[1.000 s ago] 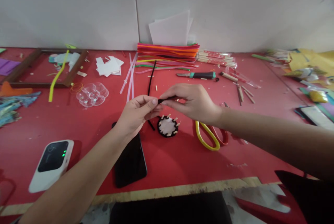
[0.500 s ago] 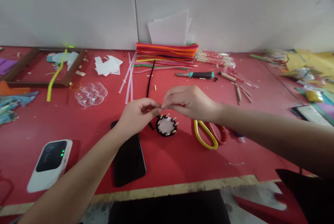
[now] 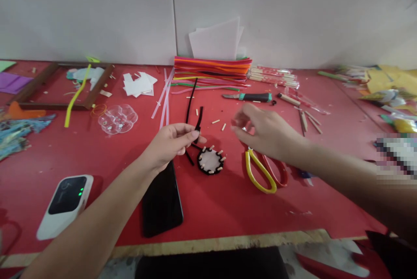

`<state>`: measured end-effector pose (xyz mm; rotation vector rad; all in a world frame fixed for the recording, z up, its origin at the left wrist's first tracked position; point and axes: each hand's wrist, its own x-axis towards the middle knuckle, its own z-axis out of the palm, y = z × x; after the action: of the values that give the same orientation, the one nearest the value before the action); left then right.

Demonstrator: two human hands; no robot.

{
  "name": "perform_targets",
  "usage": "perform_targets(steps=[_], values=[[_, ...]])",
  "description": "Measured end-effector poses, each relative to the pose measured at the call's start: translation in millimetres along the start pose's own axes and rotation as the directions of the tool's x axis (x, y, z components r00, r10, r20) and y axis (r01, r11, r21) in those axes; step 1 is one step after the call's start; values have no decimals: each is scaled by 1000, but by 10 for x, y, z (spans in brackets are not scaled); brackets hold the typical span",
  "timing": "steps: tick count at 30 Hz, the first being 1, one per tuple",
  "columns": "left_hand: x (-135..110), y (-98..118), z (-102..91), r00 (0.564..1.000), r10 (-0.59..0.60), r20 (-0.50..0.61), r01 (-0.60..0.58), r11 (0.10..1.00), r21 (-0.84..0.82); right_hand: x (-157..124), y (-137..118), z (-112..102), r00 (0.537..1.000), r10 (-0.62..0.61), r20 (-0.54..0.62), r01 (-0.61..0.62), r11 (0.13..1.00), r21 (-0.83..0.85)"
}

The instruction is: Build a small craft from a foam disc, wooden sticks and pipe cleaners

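Note:
My left hand (image 3: 169, 142) pinches a short black pipe cleaner (image 3: 198, 119) between thumb and fingers, its free end sticking up. Just right of it on the red table lies a small round disc (image 3: 210, 160) ringed in black with short wooden pegs. My right hand (image 3: 265, 131) hovers above the scissors (image 3: 263, 171) with yellow and red handles; it is blurred by motion, and whether it holds anything does not show. A longer black pipe cleaner (image 3: 190, 96) lies behind my left hand.
A black phone (image 3: 162, 203) lies under my left wrist, a white device (image 3: 65, 205) with green lights at the front left. A stack of coloured pipe cleaners (image 3: 211, 66), a utility knife (image 3: 249, 96), wooden sticks (image 3: 308, 119), clear plastic pieces (image 3: 117, 118) and a wooden frame (image 3: 35, 92) lie further back.
My two hands were together on the black pipe cleaner; now my right hand has let go and moved right over the scissors, while my left hand keeps the piece.

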<state>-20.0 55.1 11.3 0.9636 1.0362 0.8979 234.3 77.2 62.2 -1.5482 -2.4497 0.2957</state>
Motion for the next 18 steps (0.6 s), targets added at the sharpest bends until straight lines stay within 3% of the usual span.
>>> perform_targets(steps=[1, 3, 4, 8, 14, 16, 18], values=[[0, -4, 8, 999, 24, -30, -24, 1000, 7, -83, 68, -45, 990, 68, 126, -51, 990, -131], [4, -11, 18, 992, 70, -102, -67, 997, 34, -271, 208, -96, 902, 164, 399, -45, 956, -291], [8, -14, 21, 987, 89, -130, -84, 995, 47, -369, 271, -95, 860, 202, 468, -51, 948, -315], [22, -25, 32, 975, 134, -177, -125, 990, 65, -686, 404, 48, 885, 170, 433, -5, 934, -357], [15, -46, 83, 976, 126, -178, -123, 992, 29, -849, 403, 274, 924, 283, 257, -171, 907, -384], [18, -66, 99, 978, 123, -169, -121, 992, 22, -861, 467, 297, 903, 345, 255, -270, 919, -288], [28, -90, 108, 982, 104, -160, -107, 994, -11, -875, 556, 285, 879, 393, 269, -397, 917, -44]])
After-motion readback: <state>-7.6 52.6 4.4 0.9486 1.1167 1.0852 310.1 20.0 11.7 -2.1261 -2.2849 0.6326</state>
